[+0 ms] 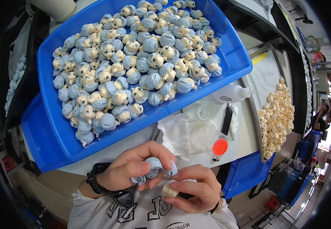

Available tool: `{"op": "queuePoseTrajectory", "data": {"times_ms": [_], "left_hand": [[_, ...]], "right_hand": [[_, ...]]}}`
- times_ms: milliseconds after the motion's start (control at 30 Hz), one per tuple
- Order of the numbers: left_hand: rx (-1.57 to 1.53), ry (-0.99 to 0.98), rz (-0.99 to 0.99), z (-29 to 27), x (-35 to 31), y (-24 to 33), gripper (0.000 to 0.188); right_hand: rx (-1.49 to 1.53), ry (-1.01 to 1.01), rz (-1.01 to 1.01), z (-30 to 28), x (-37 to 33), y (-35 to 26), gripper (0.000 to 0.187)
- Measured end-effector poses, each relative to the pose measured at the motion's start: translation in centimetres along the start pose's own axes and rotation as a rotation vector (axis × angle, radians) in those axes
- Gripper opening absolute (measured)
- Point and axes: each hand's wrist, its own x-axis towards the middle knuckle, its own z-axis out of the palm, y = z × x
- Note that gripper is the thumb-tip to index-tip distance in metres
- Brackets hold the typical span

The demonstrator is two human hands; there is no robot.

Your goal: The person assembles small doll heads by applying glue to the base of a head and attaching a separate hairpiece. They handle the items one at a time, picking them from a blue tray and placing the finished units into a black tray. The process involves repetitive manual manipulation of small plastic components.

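Observation:
My left hand [133, 168] is closed around pale blue doll hair pieces [153, 166], low in front of my shirt. Close by on its right, my right hand [200, 187] pinches a small cream doll face part [169, 190] between thumb and fingers. A smaller blue hair piece [171, 169] sits between the two hands, touching the fingertips of both. Beyond my hands stands a large blue tray [142, 136], heaped with doll heads [150, 44] that have cream faces and pale blue hair.
Right of the blue tray lie a white squeeze bottle [230, 93], clear jars [203, 135], a red cap [220, 147], a black-handled tool [227, 119] and a white cloth [175, 133]. A metal tray [258, 128] holds a pile of cream parts [277, 118]. Another blue tray [245, 173] is below it.

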Motion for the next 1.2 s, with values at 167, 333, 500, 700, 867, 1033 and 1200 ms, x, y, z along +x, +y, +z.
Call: {"op": "queuePoseTrajectory", "data": {"times_ms": [167, 333, 500, 700, 867, 1033, 1200], "left_hand": [[-0.044, 0.018, -0.017, 0.1, -0.1, 0.0, 0.041], [-0.120, 0.036, -0.014, -0.1, -0.2, 0.0, 0.052], [-0.032, 0.020, -0.037, -0.2, -0.1, -0.1, 0.052], [0.095, 0.186, -0.055, 0.9, 0.2, 0.2, 0.044], [0.219, 0.175, -0.073, 0.5, -0.1, 0.3, 0.038], [0.157, 0.043, 0.051, -0.4, 0.0, -0.3, 0.034], [0.266, -0.023, 0.027, -0.1, 0.3, -0.1, 0.032]], "right_hand": [[-0.071, -0.027, -0.083, -0.2, 0.1, 0.2, 0.038], [-0.084, 0.047, -0.024, 0.6, -0.5, 0.0, 0.039], [-0.027, 0.003, -0.011, 1.4, -0.4, 0.0, 0.039], [-0.043, -0.042, -0.049, 1.0, -0.1, 0.0, 0.041], [-0.052, -0.017, -0.084, 1.0, -0.1, 0.3, 0.039], [-0.056, 0.019, -0.135, 1.2, 0.1, 0.3, 0.036], [-0.014, 0.060, -0.144, 0.8, -0.7, -0.1, 0.033]]}}
